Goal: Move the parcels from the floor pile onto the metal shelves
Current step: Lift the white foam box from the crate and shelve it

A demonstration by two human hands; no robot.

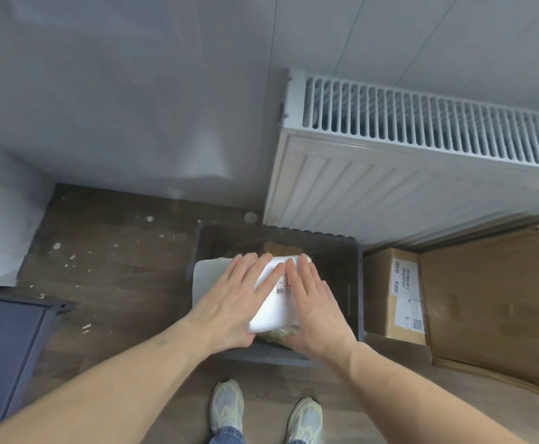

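Observation:
A parcel [276, 304] with a white shipping label lies in a dark grey plastic crate [342, 251] on the floor. My left hand [234, 301] lies flat on the parcel's left side, fingers spread. My right hand [314, 310] lies flat on its right side, fingers together. Both palms press against the parcel; yellowish wrapping shows under its near edge. A flat white packet [205, 277] lies beneath, sticking out to the left. A dark blue metal shelf [2, 344] shows at the lower left.
A white radiator [422, 155] hangs on the wall behind the crate. A cardboard box with labels [393, 293] and flattened cardboard [492, 302] lie to the right. My shoes [226, 408] stand on the wood-pattern floor just below the crate.

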